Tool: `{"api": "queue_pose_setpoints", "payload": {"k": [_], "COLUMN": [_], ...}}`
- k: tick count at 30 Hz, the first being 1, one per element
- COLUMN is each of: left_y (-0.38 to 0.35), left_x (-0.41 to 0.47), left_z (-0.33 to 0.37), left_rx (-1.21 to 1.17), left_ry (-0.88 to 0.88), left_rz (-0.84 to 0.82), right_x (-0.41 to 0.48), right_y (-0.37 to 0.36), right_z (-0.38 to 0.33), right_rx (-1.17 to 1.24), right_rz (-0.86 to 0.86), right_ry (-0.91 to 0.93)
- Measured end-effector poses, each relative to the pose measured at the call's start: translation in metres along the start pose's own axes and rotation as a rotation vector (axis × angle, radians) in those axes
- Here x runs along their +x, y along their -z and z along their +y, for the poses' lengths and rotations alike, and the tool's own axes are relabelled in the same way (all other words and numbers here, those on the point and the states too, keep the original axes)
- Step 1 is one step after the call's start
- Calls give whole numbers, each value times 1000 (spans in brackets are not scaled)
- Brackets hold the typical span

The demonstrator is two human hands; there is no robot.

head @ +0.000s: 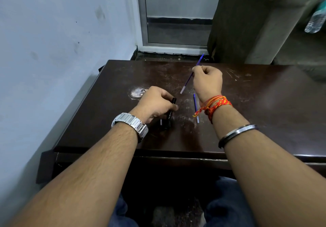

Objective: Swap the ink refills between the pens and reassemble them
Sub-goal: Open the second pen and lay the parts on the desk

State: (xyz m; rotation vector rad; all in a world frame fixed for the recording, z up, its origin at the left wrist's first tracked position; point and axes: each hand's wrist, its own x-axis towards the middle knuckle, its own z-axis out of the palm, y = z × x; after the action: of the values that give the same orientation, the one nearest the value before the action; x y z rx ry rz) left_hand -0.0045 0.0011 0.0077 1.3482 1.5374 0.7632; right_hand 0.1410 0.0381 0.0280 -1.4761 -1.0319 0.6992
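My right hand (207, 80) is raised above the dark wooden table (264, 112) and pinches a thin blue ink refill (187, 82) near its middle, its pale end slanting down to the left. A second blue refill (195, 107) lies flat on the table just below that hand, partly behind the wrist threads. My left hand (156, 104) is closed on a black pen barrel (170, 111) that rests at an angle on the tabletop. A small pale piece (161, 122) shows under the left hand beside the barrel; I cannot tell what it is.
A worn white patch (137, 92) marks the table left of my left hand. A blue-grey wall (61, 50) runs close along the left edge. Behind the table stands a metal-framed door (176, 24). A plastic water bottle (315, 18) sits at the far right.
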Motion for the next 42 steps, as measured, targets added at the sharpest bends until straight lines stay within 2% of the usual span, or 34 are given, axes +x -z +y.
{"api": "queue_pose_setpoints", "payload": {"k": [4,11,17,19,22,25,30,34,42], "left_y": [0,-2,1,1,2,3,1,0,2], "left_x": [-1,-2,2,2,3,4,6,9,7], "left_z": [1,2,-1,-1,-3,-4,-6,-8,-7], "left_rx": [4,-23,-34,-46,-69,-82,-70,-52,-54], "left_ry": [-11,-23,-61,-66,-50,-34,-44,-45,-39], "left_rz": [-8,-15,73,87,86,86,102,104,106], "right_x": [-1,-6,-16,-14,-9,-3,7,11,7], "right_y": [-3,-7,-16,-15,-9,-4,0,0,1], "right_z": [4,8,12,16,30,46,60,61,53], "right_rx": [23,-90,-150,-171,-435,-725,-963,-1023,-986], "right_rz": [-46,-122,-267,-219,-135,-157,-225,-243,-141], "right_ry": [-17,-15,-67,-89,-7,-45,-110,-134,-78]}}
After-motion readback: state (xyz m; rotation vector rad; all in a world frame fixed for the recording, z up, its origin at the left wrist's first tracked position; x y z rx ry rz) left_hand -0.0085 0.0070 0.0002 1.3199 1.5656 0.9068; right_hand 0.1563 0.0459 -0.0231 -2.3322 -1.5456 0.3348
